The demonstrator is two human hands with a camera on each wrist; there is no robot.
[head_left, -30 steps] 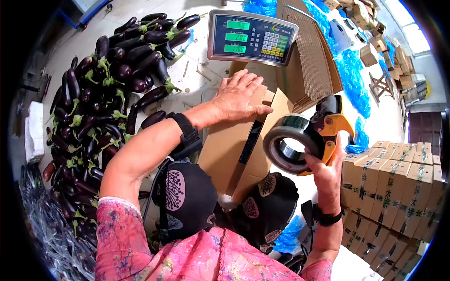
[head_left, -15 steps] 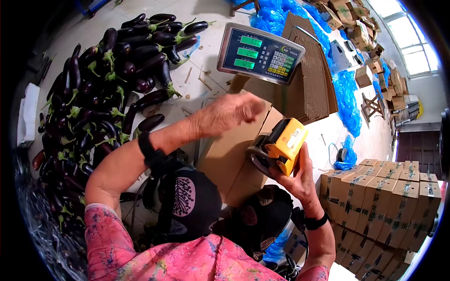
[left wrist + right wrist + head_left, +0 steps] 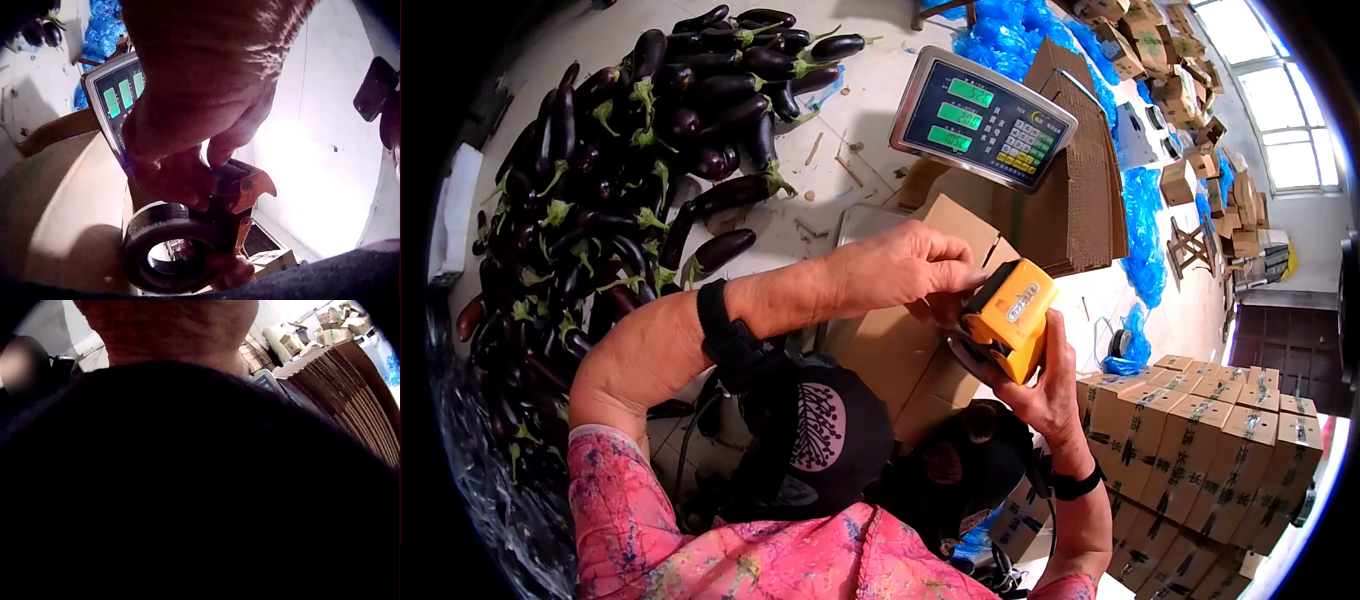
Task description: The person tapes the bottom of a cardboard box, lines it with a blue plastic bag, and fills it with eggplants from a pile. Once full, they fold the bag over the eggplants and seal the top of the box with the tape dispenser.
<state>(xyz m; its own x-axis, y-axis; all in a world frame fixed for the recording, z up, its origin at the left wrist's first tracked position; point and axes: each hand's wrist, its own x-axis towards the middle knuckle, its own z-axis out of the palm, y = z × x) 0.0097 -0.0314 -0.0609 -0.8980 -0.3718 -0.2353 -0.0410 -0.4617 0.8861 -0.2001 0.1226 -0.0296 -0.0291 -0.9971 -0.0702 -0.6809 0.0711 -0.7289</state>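
The right hand [image 3: 1045, 390] grips a yellow tape dispenser [image 3: 1018, 305] above the right side of a cardboard box [image 3: 875, 350]. Thumb and fingers of the left hand [image 3: 900, 265] are pinched together at the dispenser's left edge, on what looks like the tape's end; the tape itself is barely visible there. In the left wrist view the left hand [image 3: 200, 106] reaches down over the dispenser, whose tape roll [image 3: 140, 240] faces the camera. The box's top flaps lie folded in, partly covered by the left forearm. Dark fabric blocks most of the right wrist view.
Eggplants [image 3: 600, 200] lie in a large pile on the left. Beyond the box stands a scale display [image 3: 985, 118], beside a stack of flattened cartons [image 3: 1080, 150]. Packed boxes [image 3: 1190, 430] are stacked at right, with blue plastic [image 3: 1142, 230] behind.
The left hand has left the box top and moved right to the dispenser, its spread fingers now pinched. The dispenser has turned and moved left over the box.
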